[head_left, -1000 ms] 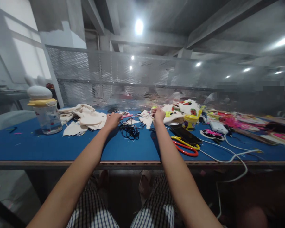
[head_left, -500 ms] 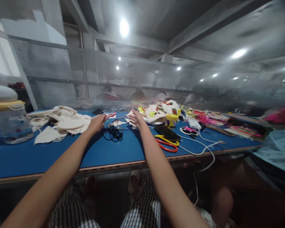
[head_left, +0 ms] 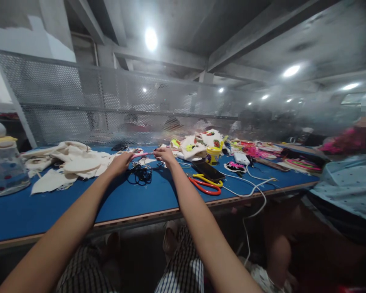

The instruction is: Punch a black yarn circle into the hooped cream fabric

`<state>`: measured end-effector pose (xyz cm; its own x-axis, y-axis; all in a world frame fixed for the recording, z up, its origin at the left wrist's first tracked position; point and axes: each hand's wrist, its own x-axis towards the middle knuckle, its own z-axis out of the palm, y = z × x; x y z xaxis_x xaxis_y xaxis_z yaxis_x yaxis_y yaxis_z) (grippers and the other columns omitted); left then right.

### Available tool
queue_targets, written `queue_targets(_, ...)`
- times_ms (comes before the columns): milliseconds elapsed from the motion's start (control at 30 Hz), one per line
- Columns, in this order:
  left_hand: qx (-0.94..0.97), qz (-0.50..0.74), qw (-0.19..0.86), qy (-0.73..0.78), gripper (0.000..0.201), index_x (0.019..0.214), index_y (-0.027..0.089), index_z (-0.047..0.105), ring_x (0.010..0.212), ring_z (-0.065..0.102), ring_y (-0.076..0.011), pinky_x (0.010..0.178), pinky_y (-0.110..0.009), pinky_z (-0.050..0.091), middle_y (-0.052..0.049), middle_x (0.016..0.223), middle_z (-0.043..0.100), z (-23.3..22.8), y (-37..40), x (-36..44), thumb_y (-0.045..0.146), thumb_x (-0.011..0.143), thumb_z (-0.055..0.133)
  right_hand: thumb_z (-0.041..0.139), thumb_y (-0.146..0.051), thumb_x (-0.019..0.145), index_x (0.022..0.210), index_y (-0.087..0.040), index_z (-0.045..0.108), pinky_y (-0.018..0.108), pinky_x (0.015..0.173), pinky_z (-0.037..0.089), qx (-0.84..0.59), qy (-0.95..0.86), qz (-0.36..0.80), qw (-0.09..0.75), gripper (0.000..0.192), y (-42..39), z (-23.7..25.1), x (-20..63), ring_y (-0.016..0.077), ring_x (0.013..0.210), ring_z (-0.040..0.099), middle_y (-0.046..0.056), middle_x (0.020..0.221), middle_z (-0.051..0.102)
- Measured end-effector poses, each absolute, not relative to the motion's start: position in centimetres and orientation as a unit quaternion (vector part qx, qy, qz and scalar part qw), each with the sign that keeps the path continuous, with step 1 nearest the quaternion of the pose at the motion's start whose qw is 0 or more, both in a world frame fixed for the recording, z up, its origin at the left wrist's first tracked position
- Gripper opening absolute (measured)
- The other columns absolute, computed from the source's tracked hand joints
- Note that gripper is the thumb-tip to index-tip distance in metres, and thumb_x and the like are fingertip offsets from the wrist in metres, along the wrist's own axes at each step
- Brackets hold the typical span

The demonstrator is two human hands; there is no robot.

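holding pink tool [head_left: 139, 154], writing perhaps unreadable

Blue table [head_left: 140, 199], pink stick [head_left: 139, 154], red-and-yellow scissors [head_left: 205, 184], checked trousers [head_left: 183, 272]

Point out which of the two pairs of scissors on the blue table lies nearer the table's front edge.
The red-handled scissors. They lie toward the front edge of the blue table, while the yellow-handled scissors rest just behind them, beside the black phone.
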<state>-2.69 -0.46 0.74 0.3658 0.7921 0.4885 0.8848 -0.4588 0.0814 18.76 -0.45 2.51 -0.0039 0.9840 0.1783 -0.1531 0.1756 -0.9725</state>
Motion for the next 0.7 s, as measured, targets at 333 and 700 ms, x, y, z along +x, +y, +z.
queue_targets(333, -0.818, -0.232, 0.092, -0.518, 0.037, 0.103, 0.016, 0.061, 0.089, 0.057, -0.0255, 0.074, -0.031, 0.042, -0.013, 0.098, 0.063, 1.1, -0.9, -2.6, 0.032, 0.09, 0.03, 0.062, -0.01, 0.074, 0.058, -0.015, 0.054, 0.018, 0.051, 0.042, -0.441, -0.473, 0.469, 0.601, 0.018, -0.6, 2.8, 18.7, 0.0065, 0.048, 0.051, -0.006, 0.049, 0.051)
queue_targets(700, -0.814, -0.247, 0.097, -0.516, 0.037, 0.097, 0.016, 0.061, 0.084, 0.057, -0.0243, 0.07, -0.03, 0.041, -0.013, 0.093, 0.065, 1.1, -0.9, -2.7, 0.034, 0.091, 0.03, 0.051, -0.018, 0.08, 0.069, -0.018, 0.05, 0.018, 0.057, 0.048, -0.523, -0.424, 0.37, 0.64, 0.012, 0.7, 2.8, 19.9, 0.0082, 0.057, 0.057, -0.003, 0.057, 0.056)
